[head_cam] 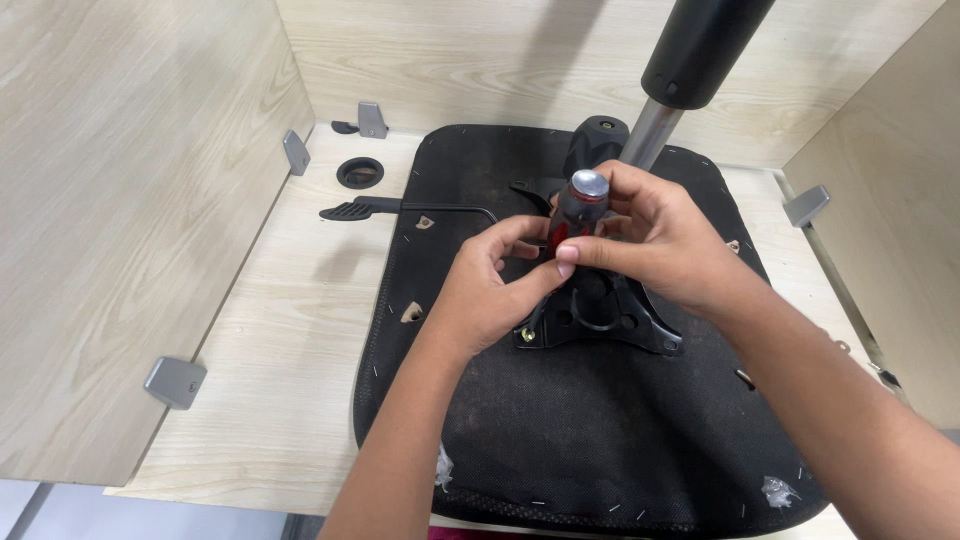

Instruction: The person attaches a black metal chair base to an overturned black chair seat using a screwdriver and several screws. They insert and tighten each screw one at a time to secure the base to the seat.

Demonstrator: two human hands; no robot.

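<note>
A screwdriver (580, 208), with a dark handle marked in red and a round silver cap on its end, is held upright at the centre of the frame. It is gripped by both hands. The left hand (492, 285) is closed around the lower part of the handle, thumb and forefinger pinched together against it. The right hand (655, 235) is wrapped over the handle from the right side, its thumb pressed across the front just beneath the cap. The tip of the tool is hidden behind the fingers, so what it touches cannot be told.

Directly under the hands a black metal plate (610, 320) is seen, lying on the underside of an upturned chair seat (590, 430) covered in black fabric (small staples show along its edge). A brass-coloured bolt (528, 334) sits at the plate's lower left corner. A black lever (400, 209) runs out from the plate toward the left of the frame. A steel column with a black sleeve (690, 55) rises toward the upper right.

The seat is laid on a pale wooden desk (280, 340) enclosed by wooden panels. Grey brackets (175, 381) are fixed along the left panel, and a round cable hole (360, 172) is seen at the upper left.
</note>
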